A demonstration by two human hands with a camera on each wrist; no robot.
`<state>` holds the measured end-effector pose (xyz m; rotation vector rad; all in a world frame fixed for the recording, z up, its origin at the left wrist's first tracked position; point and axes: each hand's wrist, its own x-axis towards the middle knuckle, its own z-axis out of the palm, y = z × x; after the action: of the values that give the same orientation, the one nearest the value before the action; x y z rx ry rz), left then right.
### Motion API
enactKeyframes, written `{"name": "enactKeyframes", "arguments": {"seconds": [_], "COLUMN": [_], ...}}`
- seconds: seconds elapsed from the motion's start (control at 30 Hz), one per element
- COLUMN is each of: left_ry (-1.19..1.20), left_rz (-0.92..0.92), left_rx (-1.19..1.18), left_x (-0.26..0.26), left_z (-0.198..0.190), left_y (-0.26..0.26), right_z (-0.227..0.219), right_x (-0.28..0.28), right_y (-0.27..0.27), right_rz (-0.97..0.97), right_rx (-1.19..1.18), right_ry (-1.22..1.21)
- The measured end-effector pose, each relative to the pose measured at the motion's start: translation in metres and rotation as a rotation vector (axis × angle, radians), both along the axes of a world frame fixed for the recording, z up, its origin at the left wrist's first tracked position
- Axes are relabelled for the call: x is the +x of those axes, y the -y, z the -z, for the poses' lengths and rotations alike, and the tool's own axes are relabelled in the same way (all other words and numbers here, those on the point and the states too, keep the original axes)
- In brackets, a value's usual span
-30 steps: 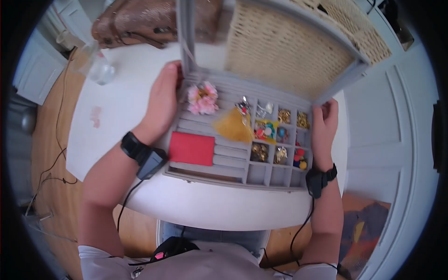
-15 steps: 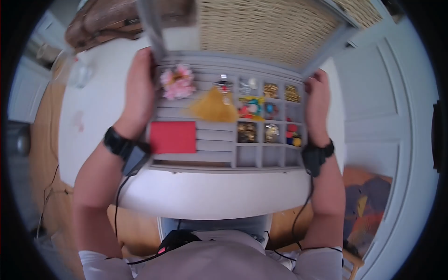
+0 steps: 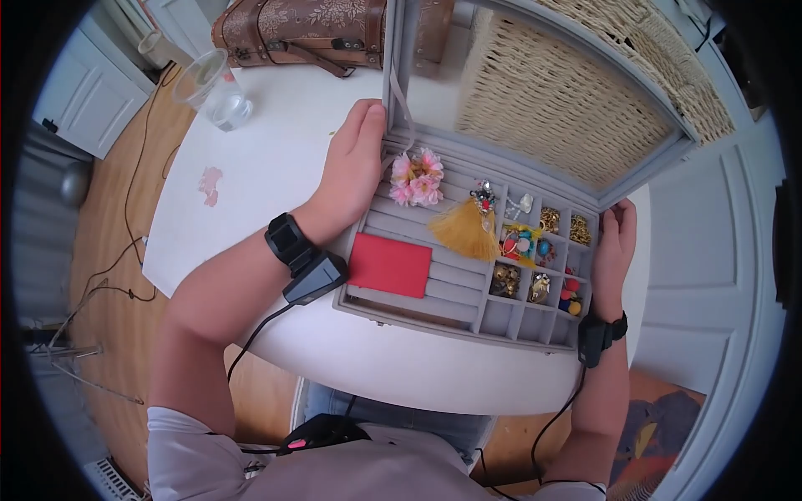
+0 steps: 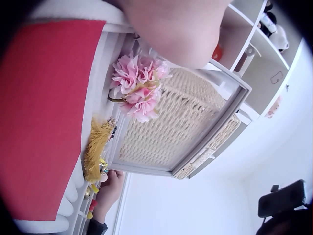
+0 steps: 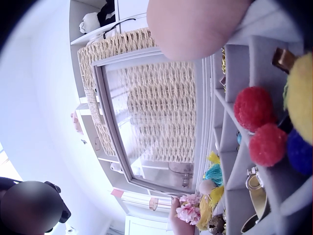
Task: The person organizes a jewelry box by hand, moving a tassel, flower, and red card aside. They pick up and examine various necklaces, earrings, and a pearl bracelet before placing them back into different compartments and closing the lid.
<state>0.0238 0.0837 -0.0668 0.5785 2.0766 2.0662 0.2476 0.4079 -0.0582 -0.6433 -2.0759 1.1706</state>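
Note:
A grey compartment box stands on the white table with its clear-windowed lid raised. My left hand grips its left side near the back corner; my right hand holds the right side, fingers bent at the back corner. On the ring rolls lie a red card, a pink flower piece and a yellow tassel earring. Small compartments hold gold chains, metal pieces and pom-poms; the front ones are bare. In the left wrist view, the red card looms close.
Behind the lid stands a woven basket. A brown patterned case sits at the table's back, with a clear cup to its left. A pinkish mark shows on the white table. Cables run from both wrists.
The head view swung one way and back, shifting the whole scene in the picture. Both hands stay at the box's sides, and its contents look unchanged.

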Motion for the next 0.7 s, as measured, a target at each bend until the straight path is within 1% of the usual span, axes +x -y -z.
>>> {"name": "enactKeyframes", "arguments": {"seconds": [0.13,0.2,0.27,0.3,0.33,0.4,0.53,0.7], "left_ry": [-0.038,-0.048,0.031,0.029,0.018,-0.035,-0.055,-0.04], "left_rz": [0.017,0.028,0.035,0.05,0.042,0.018,0.032,0.031], "left_rx": [0.009,-0.004,-0.004,0.001,0.007,-0.019,-0.014,-0.049], "left_x": [0.0021,0.0037,0.0032,0.0024,0.0024,0.0015,0.0009,0.0026], "left_z": [-0.0045,-0.0045,-0.0054,-0.0056,-0.0058,-0.005,-0.004,-0.0029], "left_y": [0.0002,0.0017,0.0026,0.0016,0.0015,0.0029,0.0032,0.0047], "right_z": [0.004,0.0032,0.0019,0.0028,0.0046,0.0032,-0.0015,0.0004], "right_x": [0.0,0.0017,0.0007,0.0002,-0.0008,-0.001,0.0003,-0.0024], "right_y": [-0.0058,-0.0029,-0.0002,0.0002,-0.0005,-0.0002,0.0034,0.0013], "right_rz": [0.016,0.024,0.032,0.024,0.013,0.019,0.045,0.041], "right_rx": [0.049,0.063,0.067,0.061,0.044,0.052,0.078,0.104], "right_ry": [-0.008,0.038,0.025,0.017,-0.018,-0.008,0.053,0.013]}}
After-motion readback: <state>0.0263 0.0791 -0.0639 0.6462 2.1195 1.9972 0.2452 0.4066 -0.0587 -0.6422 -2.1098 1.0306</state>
